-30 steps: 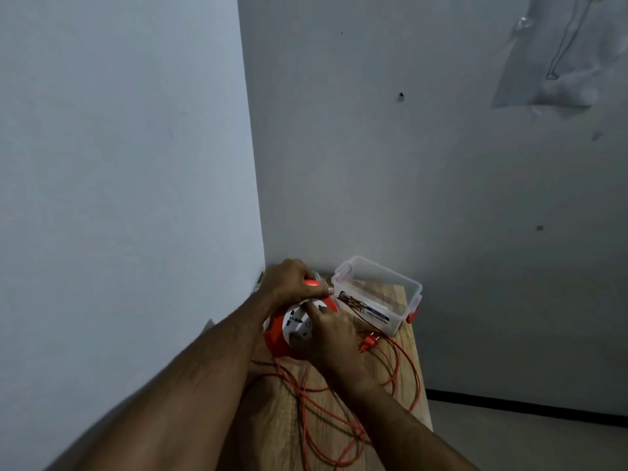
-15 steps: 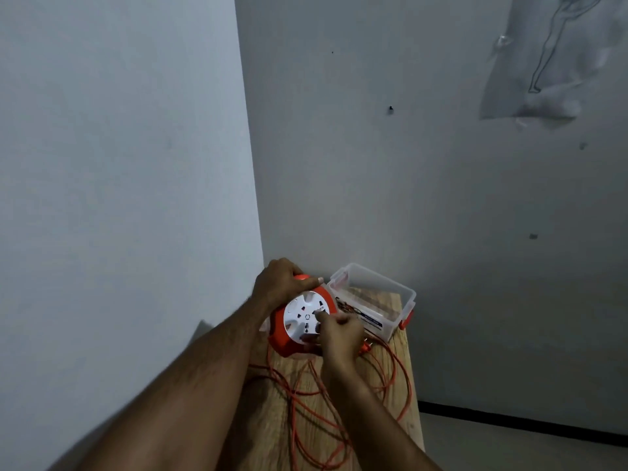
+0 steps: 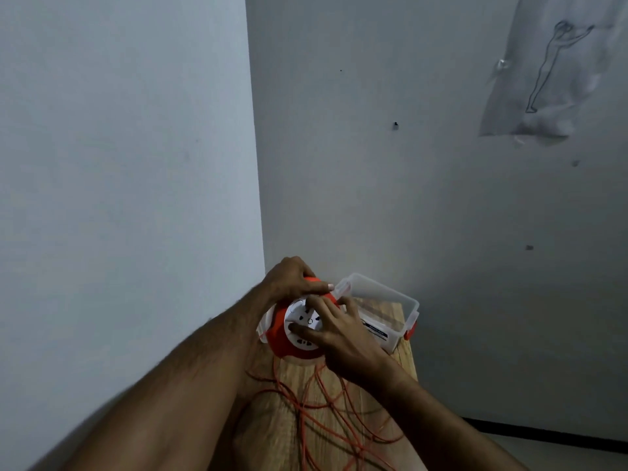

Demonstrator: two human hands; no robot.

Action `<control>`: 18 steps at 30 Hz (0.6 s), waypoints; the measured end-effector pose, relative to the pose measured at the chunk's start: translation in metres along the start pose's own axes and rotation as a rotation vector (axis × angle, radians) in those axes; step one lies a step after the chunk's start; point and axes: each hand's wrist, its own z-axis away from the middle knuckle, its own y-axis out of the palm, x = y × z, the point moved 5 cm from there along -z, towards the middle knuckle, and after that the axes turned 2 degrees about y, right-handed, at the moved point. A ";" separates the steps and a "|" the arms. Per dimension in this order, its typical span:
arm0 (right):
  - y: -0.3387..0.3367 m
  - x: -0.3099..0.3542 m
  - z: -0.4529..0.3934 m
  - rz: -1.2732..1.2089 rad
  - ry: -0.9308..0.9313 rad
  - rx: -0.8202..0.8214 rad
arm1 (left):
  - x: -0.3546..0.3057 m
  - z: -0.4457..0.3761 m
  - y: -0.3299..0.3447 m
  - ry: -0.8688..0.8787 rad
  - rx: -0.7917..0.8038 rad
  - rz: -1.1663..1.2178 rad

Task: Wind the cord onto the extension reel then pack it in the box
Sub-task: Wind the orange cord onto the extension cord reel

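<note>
An orange extension reel (image 3: 279, 338) with a white socket face (image 3: 307, 321) stands tilted on the wooden table (image 3: 404, 363) near the wall corner. My left hand (image 3: 289, 277) grips the reel's top from behind. My right hand (image 3: 343, 331) lies across the socket face, thumb at its lower left and fingers spread over its upper edge. Loose orange cord (image 3: 326, 413) trails from under the reel in tangled loops toward me. The clear plastic box (image 3: 384, 297), with no lid on it, stands just right of the reel, partly hidden by my right hand.
White walls close in on the left and behind the table. The box has orange latches (image 3: 410, 332) on its right end. The table's right edge drops to the floor (image 3: 543, 450). A plastic sheet with a line drawing (image 3: 543, 79) hangs on the far wall.
My right hand went from pinching a spot on the socket face to lying spread across it. The reel has tipped a little. My left hand has kept its grip.
</note>
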 end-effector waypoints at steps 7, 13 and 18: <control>0.009 0.006 -0.016 -0.008 0.023 -0.100 | 0.007 -0.001 0.002 0.012 -0.008 -0.046; 0.012 0.005 -0.020 -0.455 0.642 -0.210 | 0.008 -0.005 -0.002 0.012 -0.057 -0.015; 0.024 0.009 -0.008 -1.001 1.283 -0.472 | 0.007 -0.006 0.001 0.029 -0.083 -0.030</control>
